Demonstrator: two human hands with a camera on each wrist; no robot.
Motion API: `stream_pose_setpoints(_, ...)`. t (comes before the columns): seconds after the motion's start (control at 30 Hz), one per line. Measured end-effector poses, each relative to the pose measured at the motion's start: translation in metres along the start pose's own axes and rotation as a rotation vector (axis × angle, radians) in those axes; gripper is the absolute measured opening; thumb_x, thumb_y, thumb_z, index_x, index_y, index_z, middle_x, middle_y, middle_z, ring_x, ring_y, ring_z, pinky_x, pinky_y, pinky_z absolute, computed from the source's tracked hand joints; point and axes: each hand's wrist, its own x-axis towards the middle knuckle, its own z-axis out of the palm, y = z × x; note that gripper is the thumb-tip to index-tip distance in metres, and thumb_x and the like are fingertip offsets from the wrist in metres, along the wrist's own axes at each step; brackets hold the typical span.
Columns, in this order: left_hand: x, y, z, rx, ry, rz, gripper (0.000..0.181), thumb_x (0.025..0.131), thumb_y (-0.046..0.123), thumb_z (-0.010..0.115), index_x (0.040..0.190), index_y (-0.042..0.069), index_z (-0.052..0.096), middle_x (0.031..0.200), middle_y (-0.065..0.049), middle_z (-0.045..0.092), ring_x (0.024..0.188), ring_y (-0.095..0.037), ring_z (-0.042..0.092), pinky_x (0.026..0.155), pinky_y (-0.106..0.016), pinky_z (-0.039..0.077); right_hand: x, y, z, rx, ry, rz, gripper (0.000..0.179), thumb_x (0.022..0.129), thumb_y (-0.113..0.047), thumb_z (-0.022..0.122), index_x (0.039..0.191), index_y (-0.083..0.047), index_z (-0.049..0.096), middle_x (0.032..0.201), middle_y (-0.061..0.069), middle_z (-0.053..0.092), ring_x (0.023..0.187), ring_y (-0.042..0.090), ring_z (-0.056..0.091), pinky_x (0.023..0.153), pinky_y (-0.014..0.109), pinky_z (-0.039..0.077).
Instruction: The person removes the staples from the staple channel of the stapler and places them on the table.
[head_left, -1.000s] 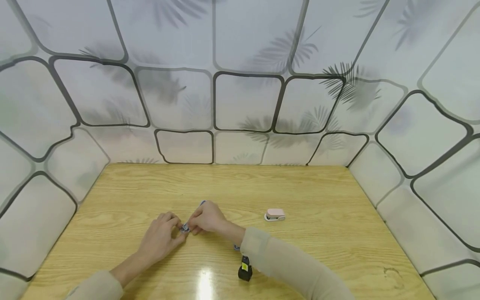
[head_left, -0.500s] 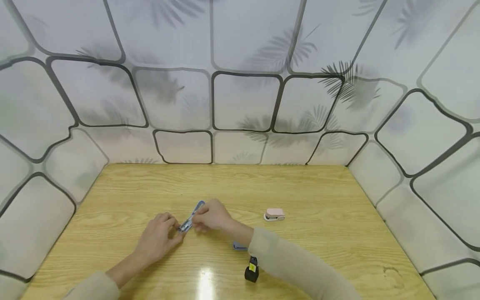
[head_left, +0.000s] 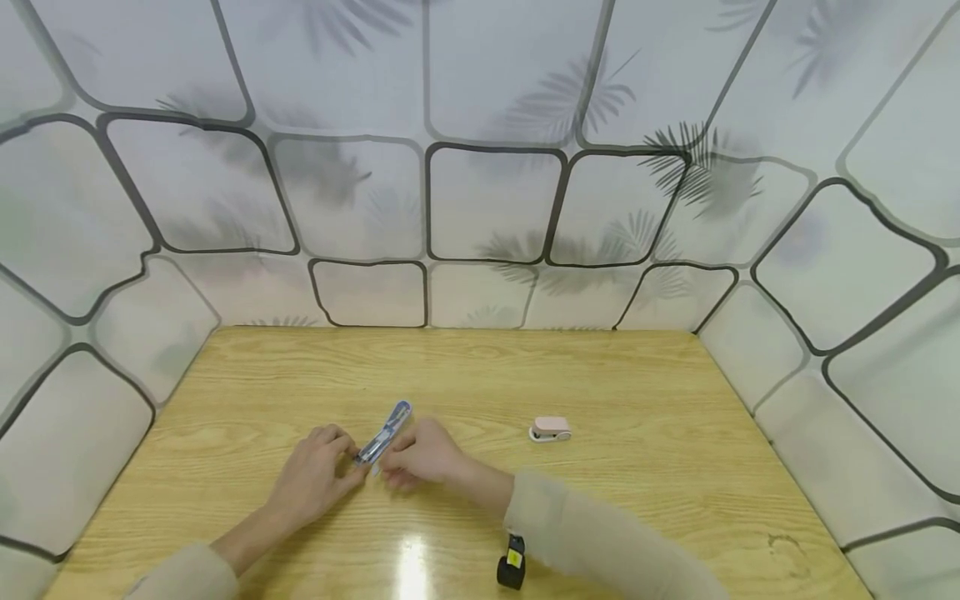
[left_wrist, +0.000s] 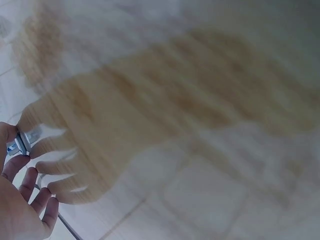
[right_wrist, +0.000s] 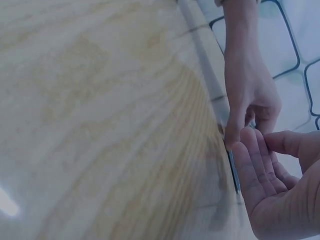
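Note:
An opened-out blue stapler lies slantwise on the table, its metal magazine showing, its rounded blue end pointing away. My left hand pinches the near metal end between thumb and forefinger; the left wrist view has that stapler end between the fingertips. Just right of it, my right hand has thumb and forefinger together, with a small pale sliver at the tips, too small to name exactly. In the right wrist view, the right hand's fingers are curved, the thumb meeting the forefinger close to the left hand.
A small pink-and-white stapler sits to the right on the wooden table. A black camera with a yellow label shows beside the right sleeve. Patterned white sheets stand behind and at both sides of the table.
My right hand has drawn back from the stapler's metal end toward the right and nearer, uncovering the stapler. Another blue stapler, partly seen earlier, is now behind the right arm. The left hand stays put.

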Motion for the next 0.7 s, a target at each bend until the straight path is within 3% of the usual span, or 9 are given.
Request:
stream_pose_setpoints(0.3, -0.001, -0.001, 0.000, -0.001, -0.004, 0.009, 0.021, 0.081, 0.022, 0.090, 0.087, 0.013, 0.072, 0.099, -0.003, 0.071, 0.090, -0.018, 0.064, 0.073, -0.031, 0.050, -0.011, 0.012, 0.019, 0.032, -0.069, 0.030, 0.010, 0.093, -0.006, 0.077, 0.088, 0.002, 0.079, 0.078, 0.016, 0.080, 0.066, 0.024, 0.079, 0.059, 0.029, 0.063)
stream_pose_setpoints(0.7, 0.000, 0.001, 0.000, -0.009, -0.003, -0.013, 0.021, 0.081, 0.021, 0.090, 0.086, 0.015, 0.071, 0.099, -0.002, 0.069, 0.092, -0.020, 0.064, 0.075, -0.034, 0.050, -0.012, 0.024, 0.032, 0.067, -0.090, 0.060, 0.007, 0.091, -0.006, 0.079, 0.088, 0.000, 0.080, 0.077, 0.015, 0.080, 0.064, 0.022, 0.079, 0.056, 0.025, 0.061)
